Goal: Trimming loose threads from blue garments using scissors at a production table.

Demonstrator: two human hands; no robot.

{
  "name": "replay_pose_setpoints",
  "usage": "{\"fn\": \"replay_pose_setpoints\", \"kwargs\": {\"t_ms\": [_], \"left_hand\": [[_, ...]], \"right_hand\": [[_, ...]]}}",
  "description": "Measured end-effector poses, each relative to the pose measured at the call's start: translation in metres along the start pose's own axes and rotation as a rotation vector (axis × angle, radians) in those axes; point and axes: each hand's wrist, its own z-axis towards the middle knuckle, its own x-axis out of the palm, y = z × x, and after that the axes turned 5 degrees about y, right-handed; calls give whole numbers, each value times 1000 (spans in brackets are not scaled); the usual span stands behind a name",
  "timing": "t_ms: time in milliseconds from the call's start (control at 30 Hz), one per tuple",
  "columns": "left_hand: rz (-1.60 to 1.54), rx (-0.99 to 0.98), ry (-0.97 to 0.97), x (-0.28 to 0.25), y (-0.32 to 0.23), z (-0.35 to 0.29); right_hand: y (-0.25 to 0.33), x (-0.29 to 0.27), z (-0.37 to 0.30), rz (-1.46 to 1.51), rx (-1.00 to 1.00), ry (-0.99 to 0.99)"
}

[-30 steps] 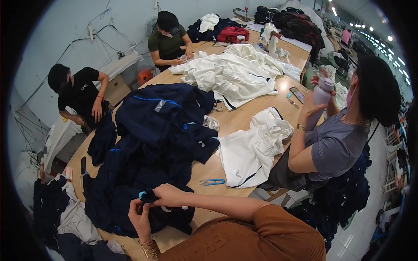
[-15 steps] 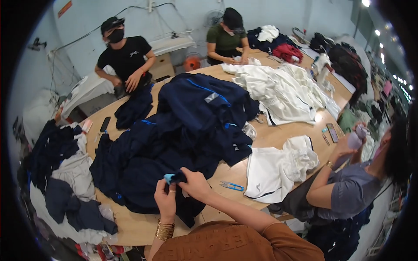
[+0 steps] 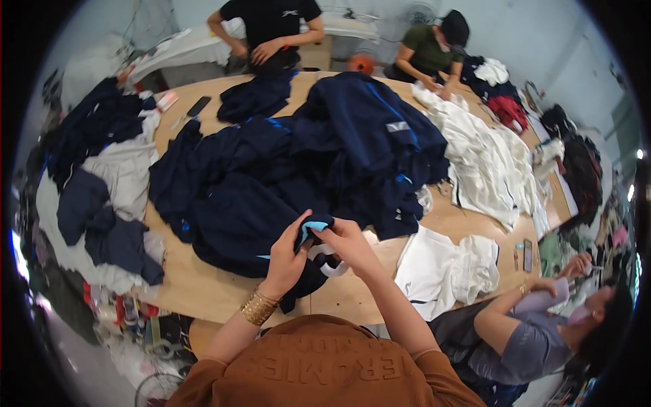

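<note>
Above the near edge of the table, my left hand (image 3: 287,252) and my right hand (image 3: 348,245) face each other, fingers closed on a navy garment (image 3: 302,283). A light-blue patch shows on the bit of cloth pinched between them. Part of this garment hangs down below my hands, with something white beside it. Just beyond lies a large heap of navy clothes (image 3: 244,190) with bright blue trim. Closest on the right is a folded white garment (image 3: 430,268) with a dark edge.
More white clothes (image 3: 485,152) lie at the right back. Grey and navy pieces (image 3: 119,180) fill the left edge. A dark phone (image 3: 199,106) lies far left, another phone (image 3: 527,256) at right. A co-worker (image 3: 532,325) sits near right; two others work across the table (image 3: 352,298).
My view has shifted, so the table sits higher. Both hands still hold the navy garment, and more light blue shows now. The blue thread snips seen earlier beside my right arm are no longer visible.
</note>
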Motion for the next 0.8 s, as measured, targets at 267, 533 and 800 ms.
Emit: {"fn": "replay_pose_setpoints", "kwargs": {"t_ms": [267, 533, 800], "left_hand": [[-177, -161, 206, -13, -2, -5], [104, -113, 291, -19, 2, -1], [-559, -330, 558, -35, -8, 10]], "right_hand": [[8, 2, 6, -74, -274, -30], [9, 6, 1, 246, -100, -28], [14, -1, 6, 477, -137, -70]]}}
